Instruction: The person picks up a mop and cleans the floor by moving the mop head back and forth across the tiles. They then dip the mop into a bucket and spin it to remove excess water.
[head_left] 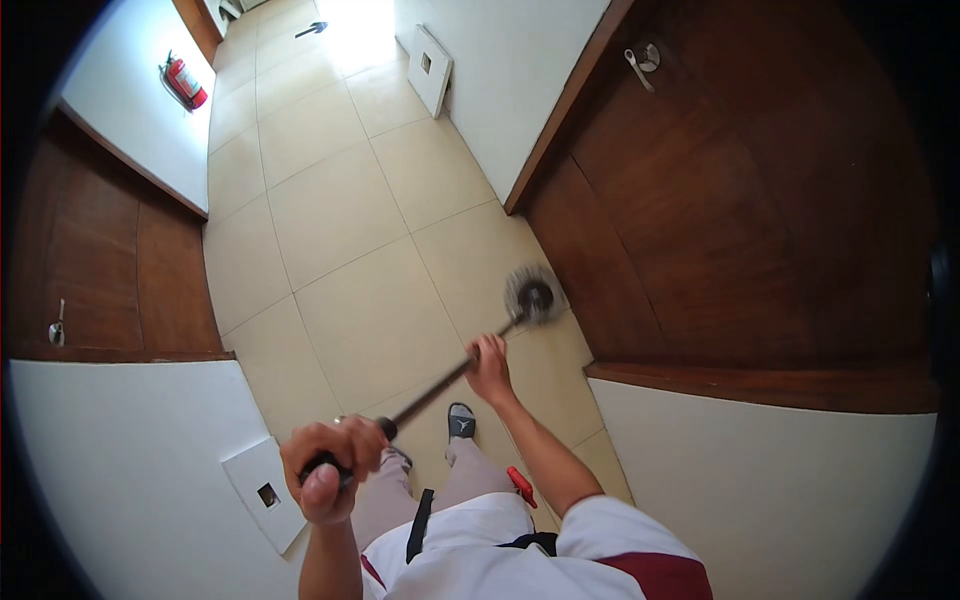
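A long-handled spin scrubber point(432, 393) slants across the view, from lower left up to the right. My left hand point(335, 465) is closed around its black handle end, close to the camera. Farther down the dark pole, my right hand point(489, 368) wraps round it near the brush. The round brush head point(533, 296) has a dark centre and grey bristles smeared by motion. It overlaps the tiled floor point(360, 260) beside the foot of the right-hand brown door point(700, 220).
Across the hallway is another brown door point(110, 250). White panels with small square openings lean at the left wall point(265, 490) and the right wall point(430, 70). A red fire extinguisher point(186, 83) hangs on the far left wall. A dark object point(312, 30) lies farther down the floor.
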